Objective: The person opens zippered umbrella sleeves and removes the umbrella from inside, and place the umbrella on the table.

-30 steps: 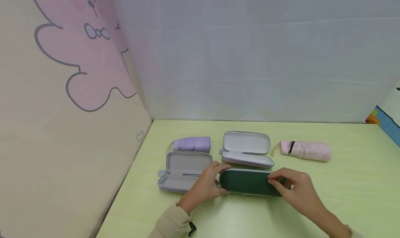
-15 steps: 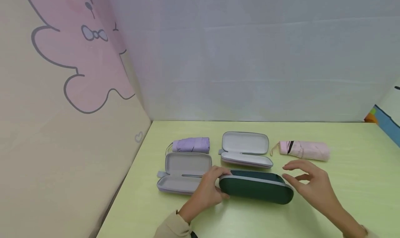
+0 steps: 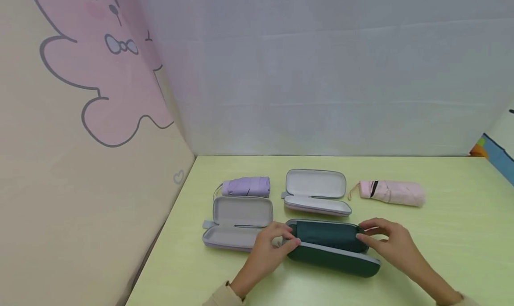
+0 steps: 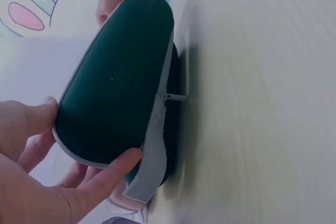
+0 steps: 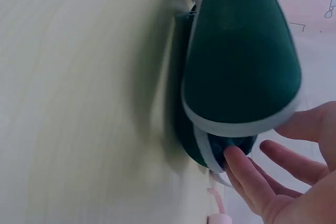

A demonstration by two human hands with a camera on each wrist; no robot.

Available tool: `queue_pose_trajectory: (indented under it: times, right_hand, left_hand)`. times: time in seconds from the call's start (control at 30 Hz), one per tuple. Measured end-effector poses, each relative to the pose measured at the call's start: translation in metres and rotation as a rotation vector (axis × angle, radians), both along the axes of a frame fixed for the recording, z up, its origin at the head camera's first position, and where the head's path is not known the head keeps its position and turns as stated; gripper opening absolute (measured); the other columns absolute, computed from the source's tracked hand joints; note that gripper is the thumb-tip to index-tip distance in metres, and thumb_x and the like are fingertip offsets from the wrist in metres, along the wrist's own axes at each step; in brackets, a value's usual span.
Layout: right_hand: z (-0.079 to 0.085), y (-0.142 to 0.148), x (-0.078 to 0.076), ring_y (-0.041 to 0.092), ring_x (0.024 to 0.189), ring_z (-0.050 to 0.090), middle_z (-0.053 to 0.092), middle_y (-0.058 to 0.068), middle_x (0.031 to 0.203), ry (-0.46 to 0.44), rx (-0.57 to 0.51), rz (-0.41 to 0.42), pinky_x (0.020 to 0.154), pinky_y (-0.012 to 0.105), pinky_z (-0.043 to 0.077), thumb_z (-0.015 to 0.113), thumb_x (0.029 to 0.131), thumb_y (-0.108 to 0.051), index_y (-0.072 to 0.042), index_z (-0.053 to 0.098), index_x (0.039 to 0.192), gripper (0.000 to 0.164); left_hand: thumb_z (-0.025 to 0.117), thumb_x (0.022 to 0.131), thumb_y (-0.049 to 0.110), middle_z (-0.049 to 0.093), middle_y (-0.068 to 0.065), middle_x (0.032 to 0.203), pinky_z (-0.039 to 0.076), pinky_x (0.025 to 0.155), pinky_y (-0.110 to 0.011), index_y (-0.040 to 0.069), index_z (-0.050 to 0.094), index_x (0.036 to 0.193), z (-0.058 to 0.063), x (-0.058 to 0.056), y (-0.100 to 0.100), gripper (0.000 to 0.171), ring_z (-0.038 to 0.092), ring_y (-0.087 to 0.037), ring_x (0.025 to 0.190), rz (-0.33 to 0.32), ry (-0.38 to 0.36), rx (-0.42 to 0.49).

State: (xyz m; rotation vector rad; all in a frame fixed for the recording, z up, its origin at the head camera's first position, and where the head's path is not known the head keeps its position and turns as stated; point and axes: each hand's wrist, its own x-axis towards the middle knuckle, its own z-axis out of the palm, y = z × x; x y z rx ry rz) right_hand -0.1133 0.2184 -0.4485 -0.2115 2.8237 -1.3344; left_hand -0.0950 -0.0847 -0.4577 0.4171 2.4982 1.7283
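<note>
A dark green zip case (image 3: 334, 260) lies unfolded on the table, its near half tilted up toward me. Inside its far half is a dark green folded umbrella (image 3: 327, 234). At the case's left end, my left hand (image 3: 271, 246) holds the near half's rim with the thumb, fingers by the umbrella's end. The left wrist view shows a grey fabric tab (image 4: 149, 166) beside that hand's finger. My right hand (image 3: 391, 241) is at the other end, thumb and fingertips at the umbrella. In the right wrist view its fingers (image 5: 249, 182) are fairly straight, one touching inside the rim.
Two more unfolded zip cases stand nearby: a lilac-grey one (image 3: 230, 235) at left and a pale one (image 3: 315, 183) behind. A purple folded umbrella (image 3: 246, 187) lies at the back left, a pink one (image 3: 395, 193) at the back right. A wall borders the table's left.
The green case's near half has swung down toward me, showing the umbrella inside. My right hand moved off to the right, then back to the umbrella's end. My left thumb shifted onto the rim.
</note>
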Motion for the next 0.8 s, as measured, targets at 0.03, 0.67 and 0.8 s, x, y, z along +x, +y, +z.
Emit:
queue_pose_trajectory:
  times: [0.03, 0.67, 0.8]
  right_hand:
    - [-0.002, -0.001, 0.000, 0.007, 0.080, 0.064, 0.068, 0.008, 0.098, -0.019, -0.009, 0.010, 0.063, 0.023, 0.052, 0.078, 0.078, -0.020, -0.005, 0.068, 0.104, 0.032]
    - [-0.009, -0.008, -0.018, 0.017, 0.075, 0.059, 0.066, 0.009, 0.094, -0.036, 0.124, 0.174, 0.062, 0.029, 0.048, 0.092, 0.053, -0.015, 0.003, 0.066, 0.105, 0.061]
    - [-0.010, -0.011, -0.016, 0.014, 0.076, 0.054, 0.062, 0.003, 0.091, 0.015, 0.087, 0.176, 0.060, 0.027, 0.046, 0.092, 0.050, -0.010, -0.002, 0.067, 0.099, 0.055]
  left_hand:
    - [0.069, 0.085, 0.038, 0.061, -0.001, 0.107, 0.046, 0.084, -0.041, 0.018, 0.071, 0.080, 0.000, 0.001, 0.000, 0.021, 0.053, -0.018, 0.105, 0.014, -0.016, 0.004]
    - [0.085, 0.068, 0.013, 0.053, -0.016, 0.119, 0.050, 0.082, -0.027, 0.001, 0.065, 0.070, -0.015, 0.017, -0.002, 0.023, 0.049, -0.025, 0.108, 0.126, -0.206, 0.323]
    - [0.086, 0.066, 0.006, 0.051, -0.018, 0.117, 0.051, 0.078, -0.026, -0.005, 0.059, 0.090, -0.018, 0.020, -0.001, 0.038, 0.051, -0.026, 0.109, 0.122, -0.275, 0.386]
